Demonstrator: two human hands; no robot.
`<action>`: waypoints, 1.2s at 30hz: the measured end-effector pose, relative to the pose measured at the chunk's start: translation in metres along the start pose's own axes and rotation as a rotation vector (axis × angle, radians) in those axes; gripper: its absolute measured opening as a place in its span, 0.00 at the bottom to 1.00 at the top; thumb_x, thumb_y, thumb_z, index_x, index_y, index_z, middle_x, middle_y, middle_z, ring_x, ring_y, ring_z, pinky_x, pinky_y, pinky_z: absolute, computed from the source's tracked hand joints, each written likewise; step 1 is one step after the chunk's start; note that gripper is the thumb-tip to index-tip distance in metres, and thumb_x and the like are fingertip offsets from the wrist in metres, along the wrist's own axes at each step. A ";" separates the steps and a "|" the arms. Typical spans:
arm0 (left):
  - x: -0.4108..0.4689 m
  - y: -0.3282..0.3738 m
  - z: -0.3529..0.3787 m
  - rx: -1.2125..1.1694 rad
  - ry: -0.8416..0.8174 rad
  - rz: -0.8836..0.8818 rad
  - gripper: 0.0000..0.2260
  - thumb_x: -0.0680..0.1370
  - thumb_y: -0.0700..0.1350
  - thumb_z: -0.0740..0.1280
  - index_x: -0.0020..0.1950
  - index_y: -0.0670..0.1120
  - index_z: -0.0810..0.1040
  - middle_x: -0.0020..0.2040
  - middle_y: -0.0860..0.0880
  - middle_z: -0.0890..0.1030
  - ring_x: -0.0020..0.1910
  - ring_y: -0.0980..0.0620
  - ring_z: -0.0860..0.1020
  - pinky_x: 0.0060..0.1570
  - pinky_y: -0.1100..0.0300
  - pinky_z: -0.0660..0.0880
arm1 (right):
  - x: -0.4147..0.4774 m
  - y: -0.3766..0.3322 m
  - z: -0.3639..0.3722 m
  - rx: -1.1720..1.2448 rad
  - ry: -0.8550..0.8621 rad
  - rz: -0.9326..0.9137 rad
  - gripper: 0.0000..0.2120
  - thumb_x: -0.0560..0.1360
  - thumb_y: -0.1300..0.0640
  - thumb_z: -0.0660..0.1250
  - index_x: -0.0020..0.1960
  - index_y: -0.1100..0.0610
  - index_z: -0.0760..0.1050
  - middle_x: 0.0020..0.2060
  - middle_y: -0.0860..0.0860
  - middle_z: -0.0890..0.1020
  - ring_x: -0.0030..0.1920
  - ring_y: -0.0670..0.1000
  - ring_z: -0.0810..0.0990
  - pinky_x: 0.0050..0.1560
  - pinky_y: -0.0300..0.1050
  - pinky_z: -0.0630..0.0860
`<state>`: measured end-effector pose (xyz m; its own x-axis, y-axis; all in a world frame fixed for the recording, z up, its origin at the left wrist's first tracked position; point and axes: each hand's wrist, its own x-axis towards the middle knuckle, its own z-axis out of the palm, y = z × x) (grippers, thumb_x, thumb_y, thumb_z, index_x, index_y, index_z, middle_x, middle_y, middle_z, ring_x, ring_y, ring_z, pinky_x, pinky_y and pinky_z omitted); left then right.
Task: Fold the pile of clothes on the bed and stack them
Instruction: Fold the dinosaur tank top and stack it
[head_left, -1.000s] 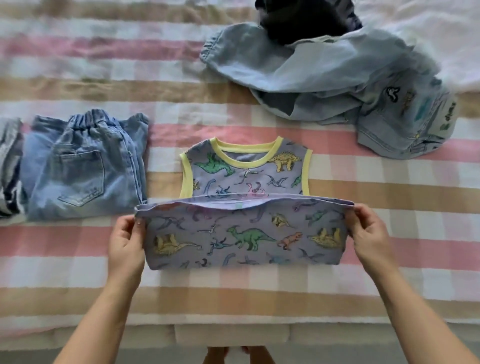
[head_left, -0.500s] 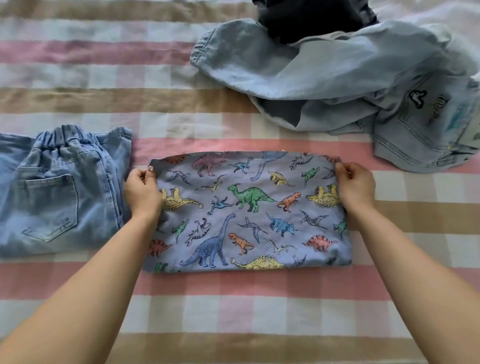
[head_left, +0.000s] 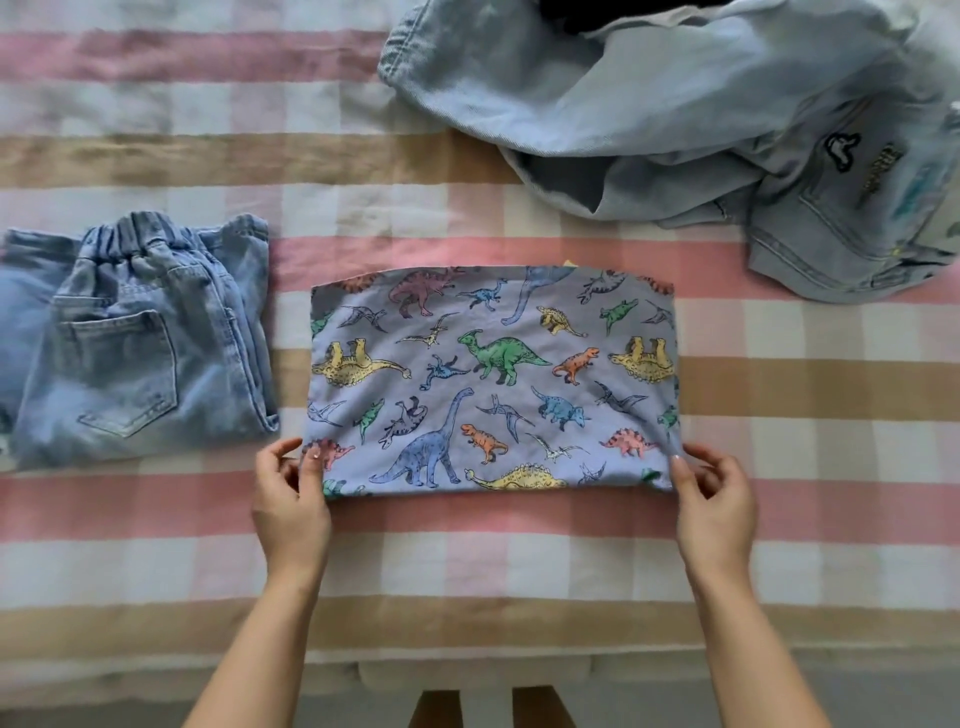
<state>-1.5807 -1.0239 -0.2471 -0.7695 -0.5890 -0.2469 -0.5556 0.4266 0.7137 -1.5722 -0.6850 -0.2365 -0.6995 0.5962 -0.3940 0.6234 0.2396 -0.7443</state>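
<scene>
A lilac dinosaur-print top lies folded in half on the striped bed, a sliver of yellow trim showing at its far edge. My left hand pinches its near left corner between thumb and fingers. My right hand pinches the near right corner the same way. To the left lie folded light-blue jeans with the elastic waistband away from me. A crumpled pile of pale denim clothes sits at the far right, with a dark garment partly hidden behind it.
The bedspread has pink, tan and white stripes. Its near edge runs across the bottom of the view, with my feet just below it. Striped cover shows between the jeans and the denim pile.
The lower half of the top was folded up over the upper half. My hands then left the far corners and came back to the near corners, which they now pinch.
</scene>
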 end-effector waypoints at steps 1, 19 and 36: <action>0.000 0.001 -0.003 0.018 0.002 0.038 0.10 0.79 0.43 0.62 0.58 0.40 0.72 0.44 0.46 0.75 0.41 0.49 0.72 0.42 0.58 0.66 | 0.000 0.000 -0.002 0.025 0.014 -0.016 0.06 0.77 0.62 0.63 0.54 0.56 0.73 0.44 0.55 0.79 0.42 0.51 0.77 0.38 0.29 0.71; -0.023 -0.010 -0.014 0.382 0.024 0.104 0.14 0.72 0.37 0.70 0.57 0.38 0.74 0.54 0.36 0.71 0.54 0.37 0.70 0.54 0.43 0.69 | -0.019 0.023 -0.015 -0.303 0.003 -0.117 0.09 0.76 0.62 0.63 0.56 0.62 0.74 0.50 0.59 0.77 0.47 0.55 0.75 0.47 0.46 0.70; -0.106 0.166 0.200 0.408 -0.441 0.471 0.10 0.77 0.48 0.63 0.54 0.43 0.72 0.53 0.45 0.73 0.53 0.45 0.72 0.42 0.51 0.71 | -0.041 0.013 -0.003 0.365 0.036 0.477 0.11 0.71 0.66 0.70 0.53 0.58 0.76 0.44 0.55 0.83 0.46 0.54 0.81 0.52 0.53 0.79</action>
<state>-1.6549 -0.7533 -0.2337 -0.9610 0.0105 -0.2765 -0.1437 0.8351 0.5309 -1.5347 -0.7040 -0.2286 -0.3558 0.6006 -0.7160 0.7011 -0.3351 -0.6295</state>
